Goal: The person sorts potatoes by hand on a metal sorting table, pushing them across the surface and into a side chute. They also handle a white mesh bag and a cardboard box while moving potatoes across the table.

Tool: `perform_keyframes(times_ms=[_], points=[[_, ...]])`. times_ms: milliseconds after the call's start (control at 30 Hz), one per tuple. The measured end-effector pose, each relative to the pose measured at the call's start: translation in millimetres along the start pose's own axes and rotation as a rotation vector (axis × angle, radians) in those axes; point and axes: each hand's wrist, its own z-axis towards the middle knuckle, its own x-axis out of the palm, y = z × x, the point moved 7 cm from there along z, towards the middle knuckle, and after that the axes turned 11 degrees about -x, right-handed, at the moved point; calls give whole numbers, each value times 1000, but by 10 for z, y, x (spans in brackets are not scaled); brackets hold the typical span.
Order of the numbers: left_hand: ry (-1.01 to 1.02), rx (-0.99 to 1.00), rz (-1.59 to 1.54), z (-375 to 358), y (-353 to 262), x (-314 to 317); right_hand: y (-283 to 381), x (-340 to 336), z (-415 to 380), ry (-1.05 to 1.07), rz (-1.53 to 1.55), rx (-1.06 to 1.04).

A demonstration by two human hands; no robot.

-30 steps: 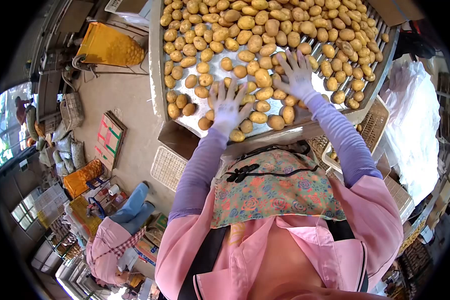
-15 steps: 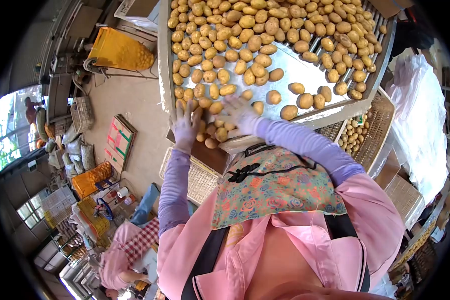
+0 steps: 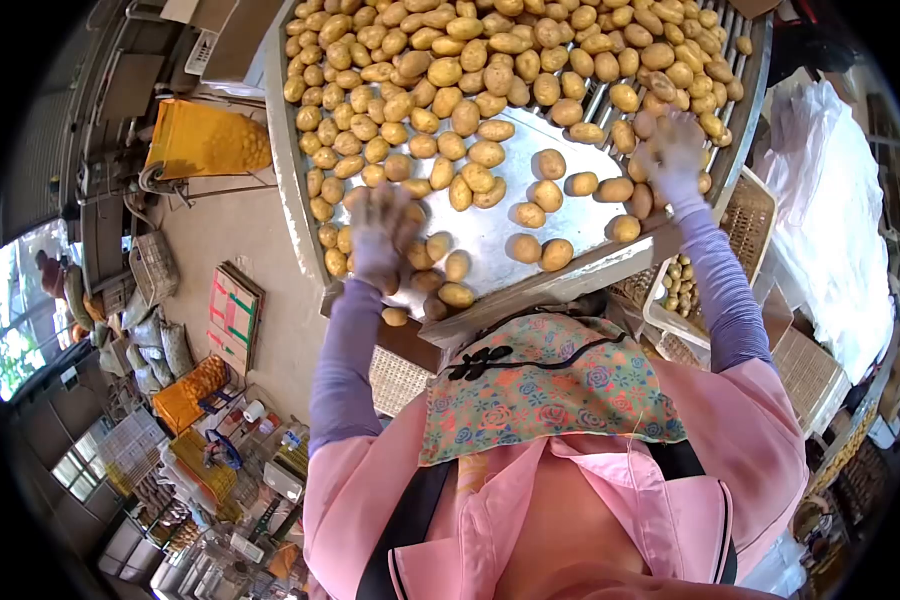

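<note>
Many yellow-brown potatoes cover the upper part of a metal sorting table, thinning out toward me. My left hand, in a pale glove, is over the potatoes at the lower left, near the table's front corner. Its fingers are stretched out and touch potatoes there. Over at the right side, my right hand, gloved too, rests with spread fingers on potatoes by the slatted rollers. Between the hands, several loose potatoes lie on the bare metal.
Below the table's right edge stands a woven plastic basket, near a crate of small potatoes. Another pale basket is under the front left corner. White plastic sheeting hangs at the right. A yellow bag stands at the left.
My right hand has moved right, from the front middle to the potatoes by the rollers. My left hand stays at the lower left, while potatoes near the front edge have shifted and spread apart.
</note>
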Motion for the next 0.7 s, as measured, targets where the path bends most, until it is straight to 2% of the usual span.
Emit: perform_keyframes(times_ms=[33,67,100,167,233,300,367,400,433,467,500,567,633,700], points=[[358,-293,-78,503,-346,-399,-189,144,120,159,-78,203],[142,-397,-219,580,-22,77,-180,100,201,197,-59,243],[142,-392,-219,780,-182,161,-109,71,275,233,-42,288],[-53,-551,-232,947,-683,147,425,28,540,314,-11,227],[159,-301,-149,772,-1268,-191,962,51,684,475,67,81],[102,-296,-150,667,-1264,-216,1127,124,656,290,136,-19],[161,-48,-254,303,-1370,-225,1391,61,529,65,277,-46],[163,-58,-254,96,-1272,-199,1535,114,344,85,318,-155],[115,49,-223,-178,-1208,-178,1691,122,159,102,347,-275],[71,172,-177,-369,-1193,-151,1711,115,157,137,388,-283],[72,163,-182,-557,-1093,-90,1781,-48,31,118,524,-270],[-77,278,-262,-946,-908,-158,1990,-253,-270,73,471,-383],[-105,266,-169,-1311,-722,-244,2157,-304,-558,203,522,-474],[62,159,-267,-1622,-410,-102,2401,-500,-680,242,536,-635]])
